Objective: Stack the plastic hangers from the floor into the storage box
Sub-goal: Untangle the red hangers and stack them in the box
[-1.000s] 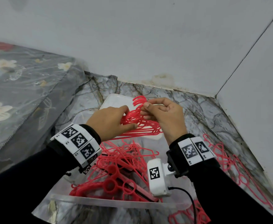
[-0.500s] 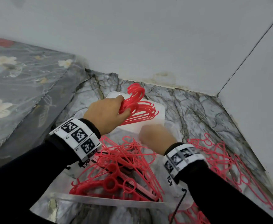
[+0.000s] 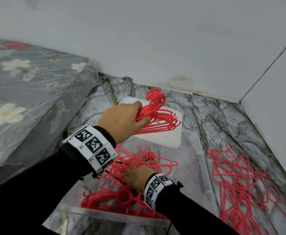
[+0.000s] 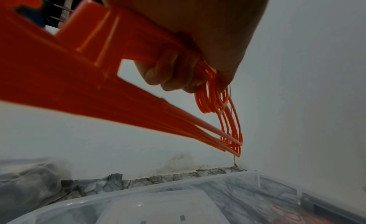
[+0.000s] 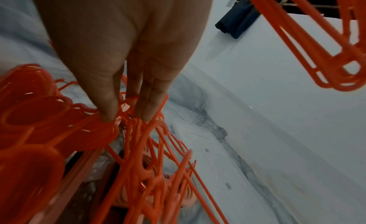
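Red hanger bundle (image 3: pixel 157 119) gripped by left hand (image 3: pixel 122 122); right hand (image 3: pixel 137 175) flat-fingered on half-hidden box pile (image 3: pixel 122 184).

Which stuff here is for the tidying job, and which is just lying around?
For the job:
- held hanger bunch in left hand
- box hangers under right hand
- storage box
- floor hangers

Just there:
- white lid
- flowered mattress

The left wristband (image 3: pixel 91 144) carries black-and-white square code markers with small characters beside them, one reading roughly "L3". The right wristband (image 3: pixel 156 184) bears similar markers; its small print is too blurred to read.
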